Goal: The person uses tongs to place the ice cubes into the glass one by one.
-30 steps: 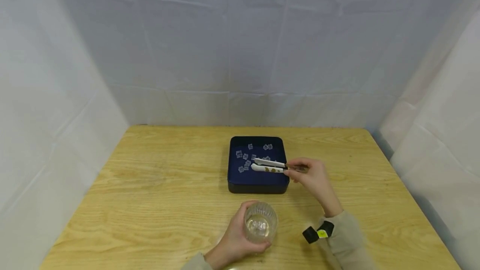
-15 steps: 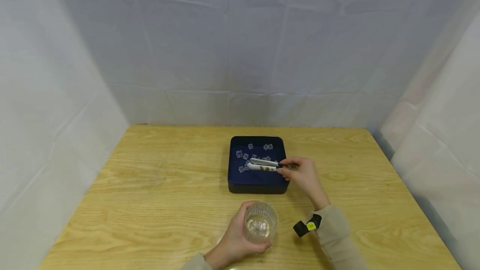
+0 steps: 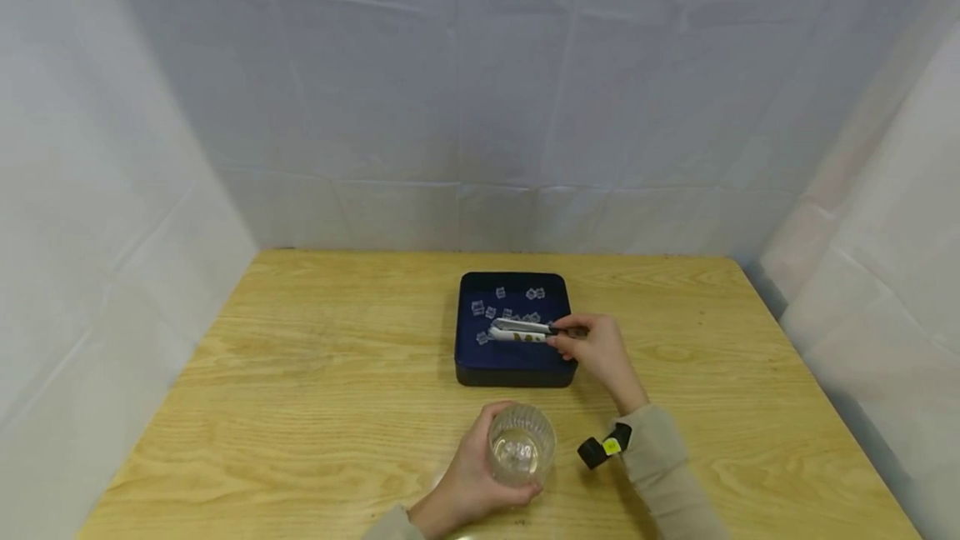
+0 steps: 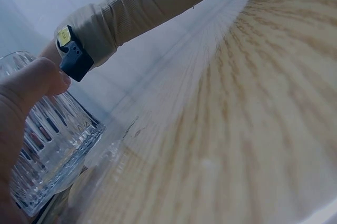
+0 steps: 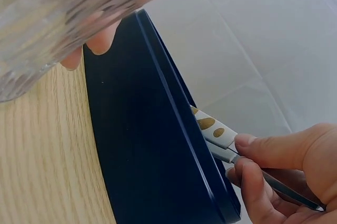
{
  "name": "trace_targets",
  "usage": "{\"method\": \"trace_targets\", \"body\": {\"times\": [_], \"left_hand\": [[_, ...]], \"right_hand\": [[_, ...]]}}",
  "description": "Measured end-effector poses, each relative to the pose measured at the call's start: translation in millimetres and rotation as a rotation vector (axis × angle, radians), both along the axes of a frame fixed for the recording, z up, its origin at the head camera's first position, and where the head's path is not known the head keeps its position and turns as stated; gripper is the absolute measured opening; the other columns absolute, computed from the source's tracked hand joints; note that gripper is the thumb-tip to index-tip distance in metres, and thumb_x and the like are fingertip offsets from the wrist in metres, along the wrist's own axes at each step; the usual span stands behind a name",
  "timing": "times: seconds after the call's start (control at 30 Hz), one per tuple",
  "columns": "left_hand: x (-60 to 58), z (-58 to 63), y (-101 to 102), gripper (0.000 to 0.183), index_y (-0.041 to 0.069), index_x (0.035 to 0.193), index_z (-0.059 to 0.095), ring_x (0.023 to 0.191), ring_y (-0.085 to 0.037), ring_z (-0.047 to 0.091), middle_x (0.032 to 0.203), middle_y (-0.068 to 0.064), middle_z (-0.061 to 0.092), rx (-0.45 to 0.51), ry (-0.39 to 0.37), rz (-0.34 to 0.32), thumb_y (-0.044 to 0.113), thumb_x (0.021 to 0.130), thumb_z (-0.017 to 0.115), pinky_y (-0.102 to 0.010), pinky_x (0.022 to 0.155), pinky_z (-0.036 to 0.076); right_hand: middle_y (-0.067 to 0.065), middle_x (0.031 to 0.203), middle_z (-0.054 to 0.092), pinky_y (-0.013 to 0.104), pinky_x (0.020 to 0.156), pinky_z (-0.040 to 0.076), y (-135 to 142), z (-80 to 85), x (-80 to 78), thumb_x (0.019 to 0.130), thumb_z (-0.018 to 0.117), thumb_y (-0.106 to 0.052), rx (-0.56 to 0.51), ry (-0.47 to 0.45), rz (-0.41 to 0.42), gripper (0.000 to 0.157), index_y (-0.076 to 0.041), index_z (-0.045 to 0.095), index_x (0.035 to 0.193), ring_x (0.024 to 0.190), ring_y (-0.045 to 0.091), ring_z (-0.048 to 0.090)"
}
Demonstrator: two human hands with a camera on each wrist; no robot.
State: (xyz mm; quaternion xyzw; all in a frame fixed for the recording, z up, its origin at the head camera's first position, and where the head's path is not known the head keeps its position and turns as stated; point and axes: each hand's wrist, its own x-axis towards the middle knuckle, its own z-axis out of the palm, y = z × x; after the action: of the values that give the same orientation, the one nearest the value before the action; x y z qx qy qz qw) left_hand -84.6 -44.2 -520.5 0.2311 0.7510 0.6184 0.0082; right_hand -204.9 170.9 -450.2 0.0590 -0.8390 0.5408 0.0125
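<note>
Dark blue stands out on my head feed: a square tray (image 3: pixel 516 377) on the wood-grain table (image 3: pixel 300 398), small clear pieces (image 3: pixel 477 307) scattered across its floor. And here's the right hand (image 3: pixel 596 348), at the tray's right edge, thumb and fingertips pinching a pair of tongs (image 3: pixel 520 337)! Those white ends, marked with gold spots, point left over the clear pieces; I can't tell whether the tips grip one. On my right wrist feed, the tongs dip behind the tray's rim.

Nearer the person, the left hand (image 3: pixel 474 473) has its fingers and thumb curled round a ribbed glass (image 3: pixel 522 440), mouth up, just in front of the tray. Whether its base meets the wood, I can't tell. A black device (image 3: pixel 592 452) with a yellow label sits at the right sleeve (image 3: pixel 660 457), and pale sheeting (image 3: pixel 450 107) hangs behind it all.
</note>
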Motion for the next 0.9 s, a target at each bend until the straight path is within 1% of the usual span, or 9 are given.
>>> {"method": "trace_targets", "body": {"times": [0.17, 0.3, 0.4, 0.57, 0.73, 0.9], "left_hand": [[0.3, 2.1, -0.7, 0.091, 0.017, 0.135, 0.046, 0.115, -0.026, 0.058, 0.128, -0.001, 0.059, 0.017, -0.041, 0.000, 0.014, 0.058, 0.095, -0.041, 0.102, 0.047], [0.4, 2.9, -0.7, 0.091, 0.016, 0.135, 0.046, 0.115, -0.027, 0.057, 0.128, -0.001, 0.059, 0.019, -0.040, -0.002, 0.014, 0.058, 0.095, -0.042, 0.102, 0.047], [0.2, 2.9, -0.7, 0.091, 0.017, 0.135, 0.046, 0.115, -0.025, 0.058, 0.127, -0.001, 0.059, 0.013, -0.033, 0.002, 0.014, 0.058, 0.095, -0.041, 0.101, 0.047], [-0.6, 1.2, -0.4, 0.090, 0.016, 0.135, 0.046, 0.114, -0.026, 0.058, 0.126, -0.003, 0.060, 0.015, -0.014, 0.001, 0.013, 0.059, 0.094, -0.041, 0.101, 0.048], [0.3, 2.7, 0.1, 0.092, 0.015, 0.134, 0.046, 0.115, -0.026, 0.058, 0.127, -0.002, 0.059, 0.030, -0.036, 0.003, 0.010, 0.057, 0.095, -0.041, 0.101, 0.047], [1.5, 4.3, 0.8, 0.095, 0.012, 0.135, 0.046, 0.115, -0.031, 0.058, 0.127, -0.004, 0.059, 0.042, -0.033, 0.004, 0.007, 0.054, 0.095, -0.043, 0.101, 0.047]], "right_hand": [[0.014, 0.083, 0.073, 0.034, 0.057, 0.058, -4.4, -1.1, -2.3, 0.081, 0.078, 0.000, 0.004, -0.004, -0.003, 0.021, 0.004, 0.073, 0.102, 0.065, 0.026, 0.068], [0.014, 0.082, 0.072, 0.034, 0.057, 0.058, -6.5, -1.3, -2.9, 0.081, 0.077, 0.000, 0.022, 0.007, -0.002, 0.021, 0.004, 0.073, 0.101, 0.064, 0.024, 0.068], [0.013, 0.082, 0.072, 0.034, 0.057, 0.058, -7.4, -0.5, -3.0, 0.081, 0.078, 0.000, 0.039, 0.005, -0.011, 0.020, 0.003, 0.073, 0.101, 0.062, 0.022, 0.067], [0.015, 0.084, 0.072, 0.035, 0.056, 0.058, -7.6, -0.5, -3.8, 0.081, 0.078, 0.002, 0.046, 0.011, -0.011, 0.020, 0.005, 0.073, 0.100, 0.062, 0.025, 0.067], [0.017, 0.085, 0.073, 0.035, 0.055, 0.058, -8.5, -1.0, -3.8, 0.079, 0.078, 0.004, 0.049, 0.014, -0.009, 0.020, 0.006, 0.073, 0.099, 0.061, 0.024, 0.067], [0.016, 0.084, 0.072, 0.032, 0.055, 0.057, -9.9, -0.8, -3.9, 0.080, 0.077, 0.004, 0.072, 0.001, -0.005, 0.019, 0.006, 0.073, 0.098, 0.061, 0.023, 0.067]]}}
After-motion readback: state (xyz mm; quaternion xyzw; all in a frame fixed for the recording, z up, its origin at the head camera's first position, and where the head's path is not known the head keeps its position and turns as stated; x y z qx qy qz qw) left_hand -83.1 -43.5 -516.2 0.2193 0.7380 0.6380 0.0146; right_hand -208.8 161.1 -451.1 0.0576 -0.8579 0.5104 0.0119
